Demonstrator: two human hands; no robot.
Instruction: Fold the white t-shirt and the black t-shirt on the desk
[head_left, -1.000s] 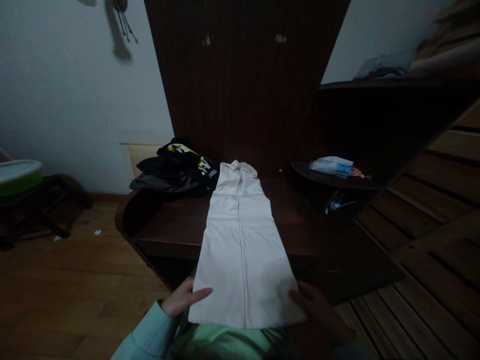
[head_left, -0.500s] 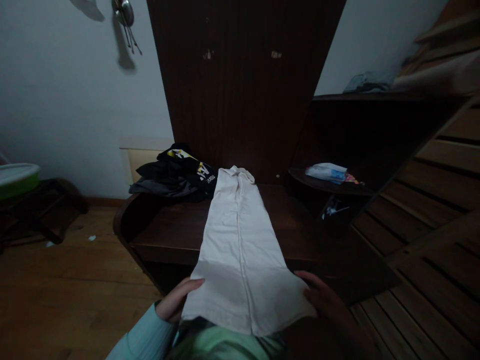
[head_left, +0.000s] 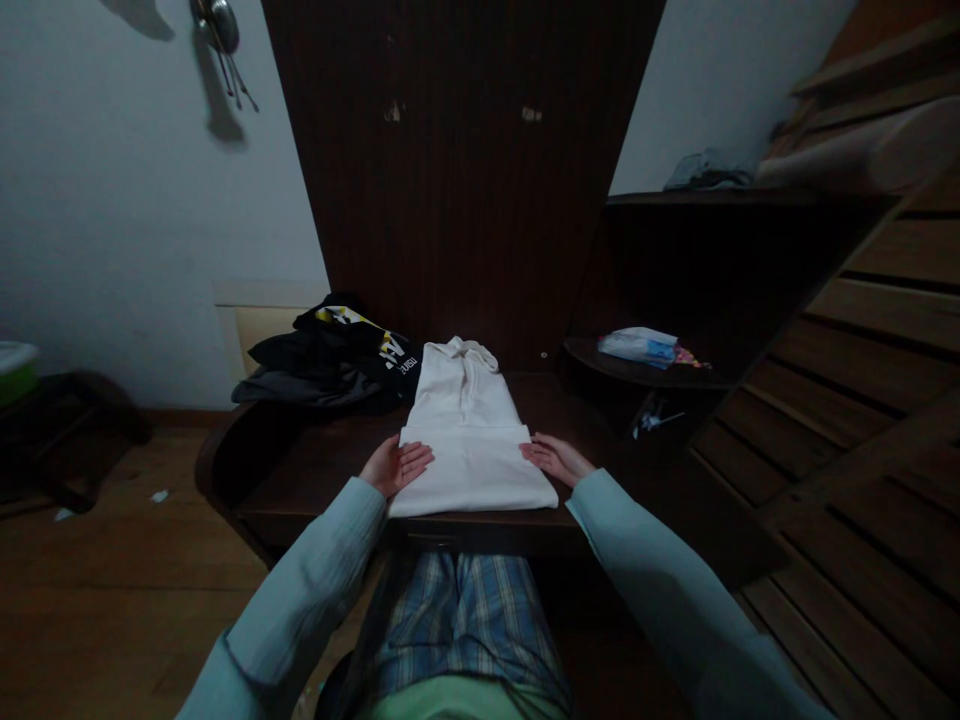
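Observation:
A white garment (head_left: 474, 470), perhaps trousers, lies on the dark wooden desk (head_left: 315, 460). Its near part is folded back over itself, with the fold close to the desk's front edge. A loose loop of cloth shows at its far end. My left hand (head_left: 395, 466) rests at the left side of the folded layer, fingers stretched out over the cloth. On the opposite side, my right hand (head_left: 556, 459) touches the edge with its fingers extended. Neither hand grips the cloth.
Dark clothes (head_left: 322, 355) with white and yellow print are heaped at the desk's back left. A corner shelf (head_left: 652, 374) to the right holds a blue and white packet (head_left: 637, 346). Wooden slats (head_left: 862, 430) stand at far right. A stool (head_left: 67, 430) is at left.
The garment's near end, which hung toward me between my hands, now lies folded back on the desk. Both hands moved forward and opened. The camera view shifted slightly.

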